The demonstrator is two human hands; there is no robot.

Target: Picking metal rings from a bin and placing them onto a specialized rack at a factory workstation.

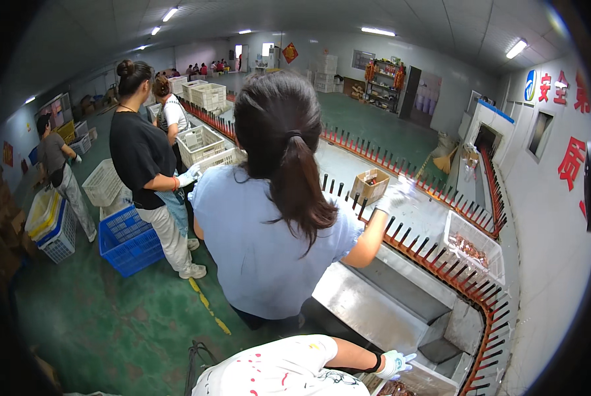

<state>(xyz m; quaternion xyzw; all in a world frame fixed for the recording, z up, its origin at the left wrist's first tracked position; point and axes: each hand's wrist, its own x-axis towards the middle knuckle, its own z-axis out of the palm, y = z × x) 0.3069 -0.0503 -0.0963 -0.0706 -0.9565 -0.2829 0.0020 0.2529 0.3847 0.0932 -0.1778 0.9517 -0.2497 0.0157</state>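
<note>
My left hand (395,364), in a white glove with bluish fingertips and a black band at the wrist, reaches out from the lower edge. Its fingers are stretched apart, and nothing shows in them. Below it stands a pale crate (434,378) holding small reddish-brown pieces (395,389), cut off by the picture's lower edge. Whether the hand touches the crate's rim I cannot tell. Beside it is a metal chute (364,300) along the line. My right hand is out of view.
A co-worker in light blue (269,244) stands close ahead, one gloved hand over the line by a cardboard box (370,187). A row of black-tipped rods (434,254) edges the line. Another white crate (496,264) sits across it. Blue crates (130,241) and more people are left.
</note>
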